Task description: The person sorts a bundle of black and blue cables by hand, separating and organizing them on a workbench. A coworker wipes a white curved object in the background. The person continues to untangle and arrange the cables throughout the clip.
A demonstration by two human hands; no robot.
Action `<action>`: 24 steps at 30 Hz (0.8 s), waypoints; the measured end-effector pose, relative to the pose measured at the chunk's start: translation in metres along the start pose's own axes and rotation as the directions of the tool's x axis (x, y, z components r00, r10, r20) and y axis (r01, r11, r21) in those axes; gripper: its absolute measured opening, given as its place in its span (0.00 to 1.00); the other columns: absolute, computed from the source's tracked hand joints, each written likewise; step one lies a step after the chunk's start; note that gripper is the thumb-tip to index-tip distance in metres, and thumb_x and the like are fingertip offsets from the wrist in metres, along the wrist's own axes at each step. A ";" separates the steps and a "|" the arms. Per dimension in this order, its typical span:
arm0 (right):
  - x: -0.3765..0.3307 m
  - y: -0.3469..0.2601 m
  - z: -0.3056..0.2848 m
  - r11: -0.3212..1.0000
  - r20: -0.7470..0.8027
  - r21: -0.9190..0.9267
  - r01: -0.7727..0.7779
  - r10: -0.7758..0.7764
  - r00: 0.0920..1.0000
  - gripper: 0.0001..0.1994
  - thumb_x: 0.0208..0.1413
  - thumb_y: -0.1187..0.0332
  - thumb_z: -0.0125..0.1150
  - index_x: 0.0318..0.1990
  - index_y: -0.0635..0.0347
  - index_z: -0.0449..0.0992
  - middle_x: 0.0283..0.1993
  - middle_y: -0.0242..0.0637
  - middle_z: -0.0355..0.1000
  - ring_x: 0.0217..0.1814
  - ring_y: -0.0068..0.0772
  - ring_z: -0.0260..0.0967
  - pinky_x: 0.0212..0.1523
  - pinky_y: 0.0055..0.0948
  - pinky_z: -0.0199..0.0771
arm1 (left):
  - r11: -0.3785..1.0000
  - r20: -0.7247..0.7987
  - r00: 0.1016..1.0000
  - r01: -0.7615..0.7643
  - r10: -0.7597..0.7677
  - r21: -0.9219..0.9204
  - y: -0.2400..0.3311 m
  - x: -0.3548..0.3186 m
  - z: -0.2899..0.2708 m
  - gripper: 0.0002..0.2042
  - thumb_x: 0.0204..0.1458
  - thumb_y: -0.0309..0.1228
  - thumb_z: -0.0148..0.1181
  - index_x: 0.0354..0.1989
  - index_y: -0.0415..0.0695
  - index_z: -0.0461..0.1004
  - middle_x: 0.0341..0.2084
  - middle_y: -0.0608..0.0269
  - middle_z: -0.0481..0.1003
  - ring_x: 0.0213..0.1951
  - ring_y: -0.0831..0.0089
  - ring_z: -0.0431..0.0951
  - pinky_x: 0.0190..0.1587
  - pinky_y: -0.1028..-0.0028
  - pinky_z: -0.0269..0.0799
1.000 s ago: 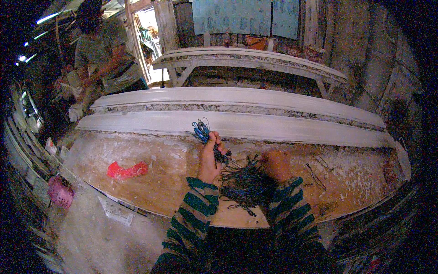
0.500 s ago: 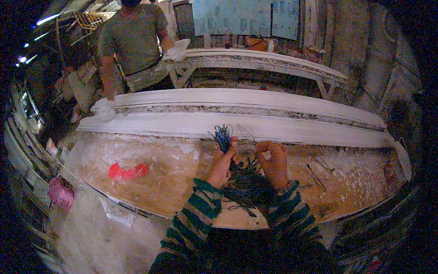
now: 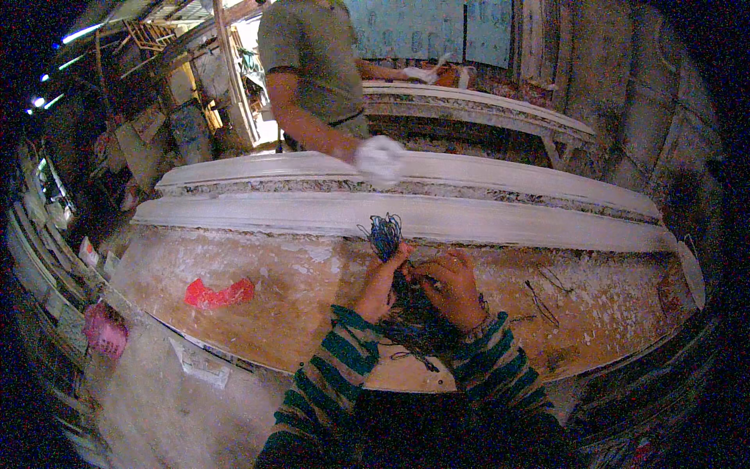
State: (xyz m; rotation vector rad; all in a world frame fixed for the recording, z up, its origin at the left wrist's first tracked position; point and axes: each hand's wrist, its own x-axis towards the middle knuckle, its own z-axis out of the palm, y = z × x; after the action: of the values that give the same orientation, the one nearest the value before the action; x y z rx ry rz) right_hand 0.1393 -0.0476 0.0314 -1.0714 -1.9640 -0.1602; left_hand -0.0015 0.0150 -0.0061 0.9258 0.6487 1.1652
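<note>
A bundle of thin dark cords (image 3: 384, 234), its looped ends fanned out at the top, stands up from the fist of my left hand (image 3: 379, 288). My left thumb presses along the bundle. Close beside it, my right hand (image 3: 455, 288) is closed, thumb and fingers pinched at the cords just right of the left thumb; the exact strand is too small to make out. Below and between both hands lies a tangled heap of dark cords (image 3: 418, 327) on the worn wooden board (image 3: 312, 332). A few loose cord loops (image 3: 539, 305) rest on the board to the right.
Two long white-coated mouldings (image 3: 289, 207) run across behind my hands. A co-worker (image 3: 320, 70) leans over them with a white cloth or glove (image 3: 380, 159). A red curved piece (image 3: 220, 293) lies at left, and a pink basket (image 3: 105, 330) hangs beyond the board's left edge.
My right hand has moved left, in against the bundle by my left thumb. The co-worker has shifted right, bringing the white cloth or glove along the far moulding. My left hand keeps its hold.
</note>
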 end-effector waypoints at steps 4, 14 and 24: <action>0.000 0.003 0.000 0.998 0.023 0.033 -0.060 0.059 0.998 0.11 0.41 0.75 0.60 0.36 0.50 0.76 0.35 0.32 0.74 0.41 0.35 0.69 0.55 0.42 0.55 | 0.994 -0.037 0.999 -0.007 0.003 -0.109 -0.001 0.009 -0.003 0.13 0.52 0.45 0.55 0.32 0.48 0.72 0.21 0.72 0.68 0.21 0.81 0.66 0.25 0.80 0.63; -0.003 0.022 -0.002 0.936 0.266 -0.166 -0.312 0.347 0.899 0.07 0.46 0.68 0.58 0.35 0.50 0.78 0.33 0.35 0.74 0.38 0.38 0.71 0.52 0.41 0.58 | 0.932 -0.090 0.984 -0.177 0.156 -0.318 0.030 0.002 -0.008 0.11 0.55 0.43 0.51 0.32 0.49 0.65 0.21 0.73 0.64 0.24 0.78 0.67 0.28 0.77 0.66; -0.010 0.027 0.016 0.928 0.450 -0.242 -0.282 0.365 0.815 0.09 0.45 0.62 0.58 0.31 0.54 0.77 0.32 0.42 0.74 0.34 0.46 0.71 0.42 0.49 0.65 | 0.918 -0.004 0.986 -0.159 0.169 -0.363 0.035 -0.001 -0.007 0.13 0.54 0.45 0.52 0.32 0.50 0.63 0.20 0.74 0.59 0.22 0.81 0.61 0.26 0.78 0.61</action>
State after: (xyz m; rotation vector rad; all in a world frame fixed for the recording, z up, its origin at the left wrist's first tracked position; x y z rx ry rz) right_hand 0.1514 -0.0294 0.0062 -1.6725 -2.1914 0.1594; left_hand -0.0248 0.0198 0.0208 0.6869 0.3193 1.3650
